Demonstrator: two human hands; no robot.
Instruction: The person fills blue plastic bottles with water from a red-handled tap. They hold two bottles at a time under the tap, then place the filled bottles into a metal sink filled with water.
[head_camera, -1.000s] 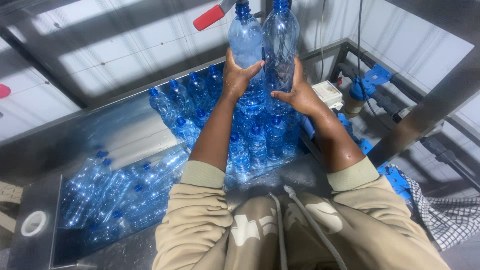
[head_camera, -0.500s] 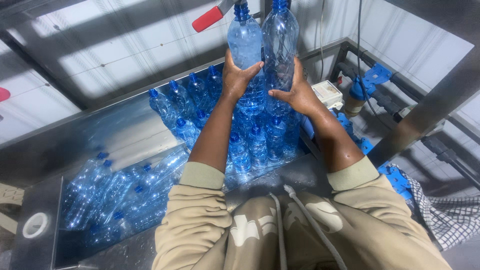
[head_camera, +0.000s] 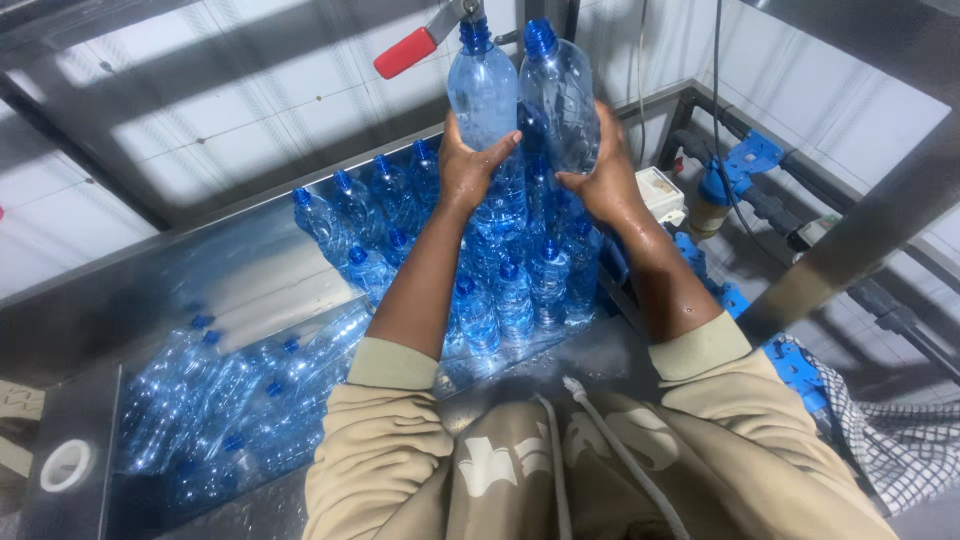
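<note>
My left hand (head_camera: 470, 165) grips a clear blue plastic bottle (head_camera: 482, 92) held upright, its neck up under a metal tap with a red lever (head_camera: 405, 52). My right hand (head_camera: 603, 180) holds a second, similar blue-capped bottle (head_camera: 558, 90) right beside the first; the two bottles touch. Both forearms are wet and reach out from tan sleeves. Below the hands, several capped blue bottles (head_camera: 510, 290) stand upright on a steel table (head_camera: 250, 275).
Several more blue bottles (head_camera: 220, 390) lie on their sides at the lower left. A white ring-shaped object (head_camera: 65, 465) sits at the far left. Blue pipe fittings (head_camera: 735, 165) and a steel post (head_camera: 860, 235) stand at the right; a checked cloth (head_camera: 900, 450) lies below.
Both hands and the two bottles have stayed nearly still under the tap; only a slight shift of the view.
</note>
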